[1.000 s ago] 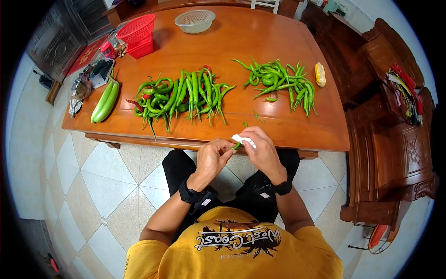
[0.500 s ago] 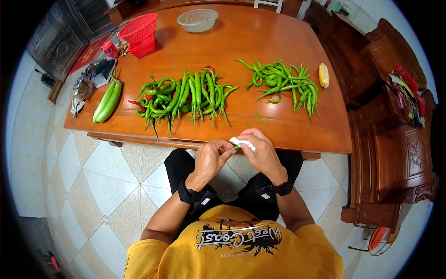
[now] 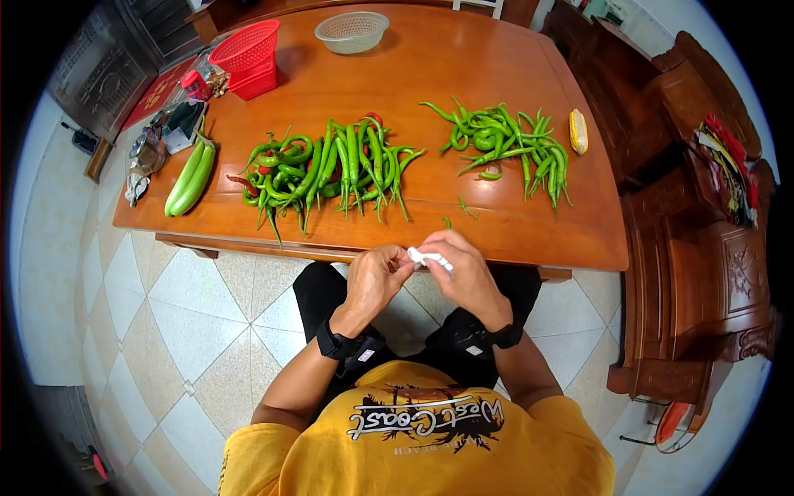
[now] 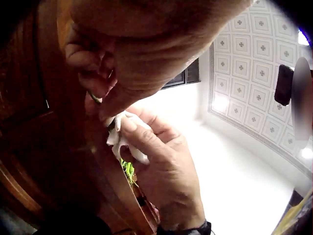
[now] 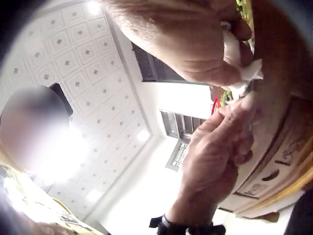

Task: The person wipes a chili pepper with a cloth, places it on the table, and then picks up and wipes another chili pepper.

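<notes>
Both hands meet just in front of the table's near edge. My left hand (image 3: 372, 281) pinches a green chili pepper (image 4: 95, 98), of which only a sliver shows between the fingers in the left wrist view. With thumb and fingers, my right hand (image 3: 468, 279) holds a crumpled white tissue (image 3: 432, 259) right against the left fingertips. The tissue hides most of the pepper. Beyond the hands lie a big pile of green chili peppers (image 3: 354, 157) with a few red ones, and a smaller green pile (image 3: 488, 139) to the right.
Light green eggplants (image 3: 190, 180) lie at the left, near a glass jar (image 3: 147, 154). Red baskets (image 3: 248, 51) and a pale colander (image 3: 351, 35) stand at the back of the wooden table (image 3: 397, 83). A corn cob (image 3: 578, 132) lies at the right edge; small green scraps (image 3: 467, 208) lie nearer.
The tissue has slid left up to the left fingertips, covering the green bit that showed between the hands. Both hands stay in nearly the same place.
</notes>
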### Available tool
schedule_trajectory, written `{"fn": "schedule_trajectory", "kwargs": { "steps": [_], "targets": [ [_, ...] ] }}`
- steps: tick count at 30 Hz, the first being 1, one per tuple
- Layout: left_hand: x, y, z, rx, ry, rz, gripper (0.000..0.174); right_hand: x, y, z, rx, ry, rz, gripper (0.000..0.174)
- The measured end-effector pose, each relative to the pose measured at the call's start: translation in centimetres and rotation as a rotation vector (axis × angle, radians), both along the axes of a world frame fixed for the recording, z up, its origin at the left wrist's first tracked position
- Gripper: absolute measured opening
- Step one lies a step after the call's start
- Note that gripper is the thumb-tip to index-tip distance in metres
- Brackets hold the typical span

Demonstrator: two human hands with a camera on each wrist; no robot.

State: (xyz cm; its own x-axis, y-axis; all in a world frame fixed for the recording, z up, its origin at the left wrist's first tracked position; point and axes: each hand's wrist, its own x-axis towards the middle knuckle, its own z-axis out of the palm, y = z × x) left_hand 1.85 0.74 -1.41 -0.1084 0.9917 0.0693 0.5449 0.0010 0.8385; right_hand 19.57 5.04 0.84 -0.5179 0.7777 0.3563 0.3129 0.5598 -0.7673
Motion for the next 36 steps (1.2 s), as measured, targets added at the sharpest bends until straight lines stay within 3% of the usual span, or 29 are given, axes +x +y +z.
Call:
{"fn": "schedule_trajectory", "kwargs": {
  "steps": [7,11,16,25,28,33,36],
  "targets": [
    [0.0,-0.1,0.1,0.01,-0.026,-0.003,0.014,2.2,3.5,-1.0,0.176,-0.088,-0.289,0.017],
    [-0.2,-0.2,-0.2,-0.02,-0.069,0.005,0.014,2.0,2.7,-0.2,0.101,0.014,-0.259,0.017],
    [-0.1,0.1,-1.0,-0.053,-0.03,0.015,0.016,-0.3,-0.4,0.4,-0.036,0.052,0.011,0.019],
    [-0.3,-0.1,-0.1,-0.1,-0.125,0.002,0.019,2.1,3.0,-0.6,0.191,-0.05,-0.273,0.02],
    [-0.2,-0.1,-0.1,-0.118,-0.132,0.001,0.02,2.1,2.4,0.3,0.126,0.008,-0.243,0.02],
    [0.0,0.0,-0.5,-0.138,-0.128,0.006,0.021,-0.2,-0.2,0.4,-0.006,0.039,0.019,0.02],
    [-0.2,-0.1,0.0,-0.16,-0.109,-0.011,0.021,-0.3,0.3,-0.3,0.054,0.015,-0.017,0.02]
  ]
}}
